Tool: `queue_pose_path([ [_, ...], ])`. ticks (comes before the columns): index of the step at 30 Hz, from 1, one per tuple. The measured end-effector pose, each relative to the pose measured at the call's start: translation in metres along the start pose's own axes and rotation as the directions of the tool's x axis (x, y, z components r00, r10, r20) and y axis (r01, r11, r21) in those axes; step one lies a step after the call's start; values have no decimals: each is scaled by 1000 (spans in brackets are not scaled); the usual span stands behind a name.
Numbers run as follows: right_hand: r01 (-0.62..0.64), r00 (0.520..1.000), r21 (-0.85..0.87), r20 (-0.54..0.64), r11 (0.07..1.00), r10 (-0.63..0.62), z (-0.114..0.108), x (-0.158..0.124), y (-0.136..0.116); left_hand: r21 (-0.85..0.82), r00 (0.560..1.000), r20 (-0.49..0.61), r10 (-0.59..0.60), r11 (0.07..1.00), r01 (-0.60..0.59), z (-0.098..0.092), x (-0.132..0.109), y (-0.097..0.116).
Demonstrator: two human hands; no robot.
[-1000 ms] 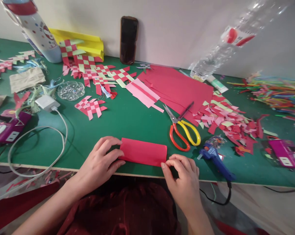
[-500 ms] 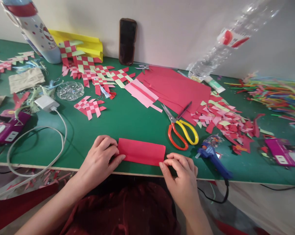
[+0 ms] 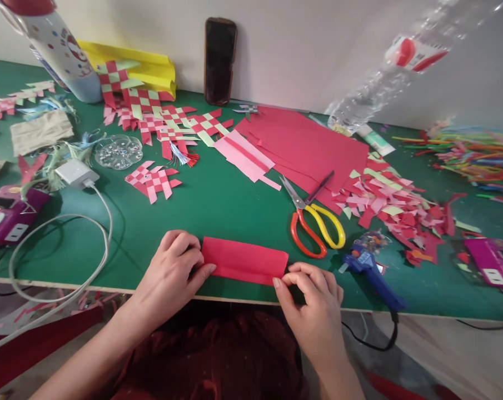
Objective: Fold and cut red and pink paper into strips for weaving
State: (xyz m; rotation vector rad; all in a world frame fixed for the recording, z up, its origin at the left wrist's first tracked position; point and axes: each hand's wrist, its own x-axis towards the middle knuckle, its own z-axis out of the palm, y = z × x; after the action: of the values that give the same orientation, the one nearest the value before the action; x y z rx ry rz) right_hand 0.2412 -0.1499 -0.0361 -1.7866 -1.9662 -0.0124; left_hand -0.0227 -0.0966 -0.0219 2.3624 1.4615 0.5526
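"Pinching what, over there?"

"From afar, I have the left hand pinching the red strip by its left end; the right hand pinches its near right corner; the strip lies on the table, close to the front edge."

"And farther out?"

"Scissors, blades apart; right of them, a glue gun; then scraps, red sheets, and a phone leaning on the wall."

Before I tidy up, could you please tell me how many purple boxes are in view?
2: the left purple box, near the white charger; the right purple box, right of the blue glue gun.
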Motion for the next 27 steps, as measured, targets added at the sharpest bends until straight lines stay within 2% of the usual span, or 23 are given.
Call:
queue_pose_path([
  [9, -11, 1000, 2, 2, 1000, 11, 2, -2, 3, 9, 1000, -21, 22, 1000, -21, -1, 2, -1],
  [13, -4, 1000, 8, -4, 1000, 4, 2, -1, 3, 5, 994, -35, 106, 994, -106, 3, -2, -3],
  [16, -9, 1000, 6, -1, 1000, 9, 2, -1, 2, 76, 974, -134, 185, 982, -176, 7, -7, -1],
  [18, -11, 1000, 2, 1, 1000, 11, 2, -1, 2, 156, 944, -207, 259, 961, -230, 9, -10, 3],
  [20, -15, 1000, -1, 4, 1000, 15, 2, -1, 2, 234, 914, -226, 338, 929, -286, 9, -12, 7],
  [22, -17, 1000, 0, 6, 1000, 17, 2, -1, 2, 280, 892, -175, 416, 890, -360, 8, -12, 11],
  [27, -20, 1000, -4, 12, 1000, 20, 1, -2, 2, 308, 829, 61, 556, 779, -546, 6, -10, 16],
])
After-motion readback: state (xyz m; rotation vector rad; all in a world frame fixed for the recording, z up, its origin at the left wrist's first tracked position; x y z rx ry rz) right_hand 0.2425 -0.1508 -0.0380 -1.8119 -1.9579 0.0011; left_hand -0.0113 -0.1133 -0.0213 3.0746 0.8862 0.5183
